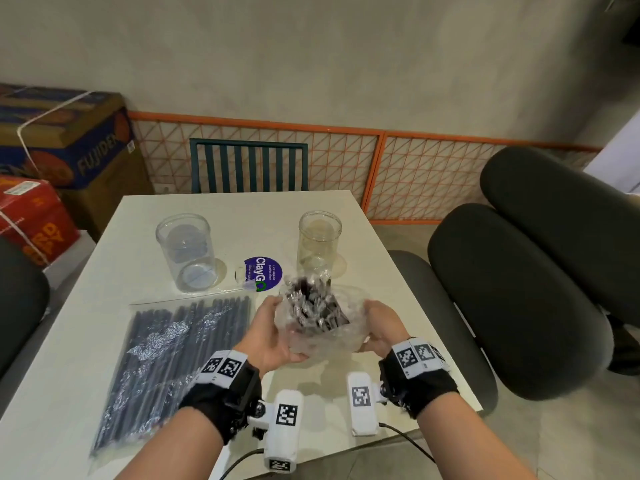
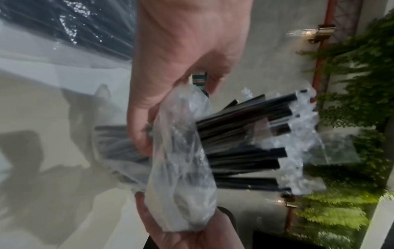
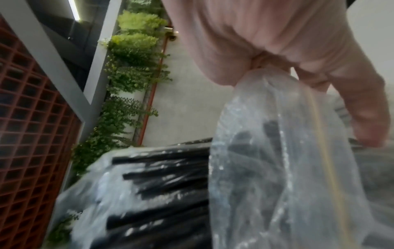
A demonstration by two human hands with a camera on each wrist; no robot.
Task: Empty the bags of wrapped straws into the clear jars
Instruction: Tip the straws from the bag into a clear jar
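Both hands hold an opened clear plastic bag [image 1: 322,332] of black wrapped straws [image 1: 311,304] above the table, its mouth pulled down so the straw ends stick up. My left hand [image 1: 273,336] grips the bag's left side, and my right hand [image 1: 382,332] grips its right side. The left wrist view shows the straws [image 2: 241,143] poking out of the bunched bag [image 2: 181,168]; the right wrist view shows the bag [image 3: 277,168] under my fingers. Two empty clear jars stand behind: a wide jar [image 1: 187,252] at left, a narrower jar [image 1: 319,242] just beyond the bag. A second, sealed bag of straws [image 1: 166,365] lies flat at left.
A round purple sticker [image 1: 263,273] lies on the white table [image 1: 104,278] between the jars. A green chair [image 1: 249,166] stands behind the table, dark padded seats [image 1: 519,299] at right, cardboard boxes [image 1: 62,147] at left. Wrist-camera cables trail off the near edge.
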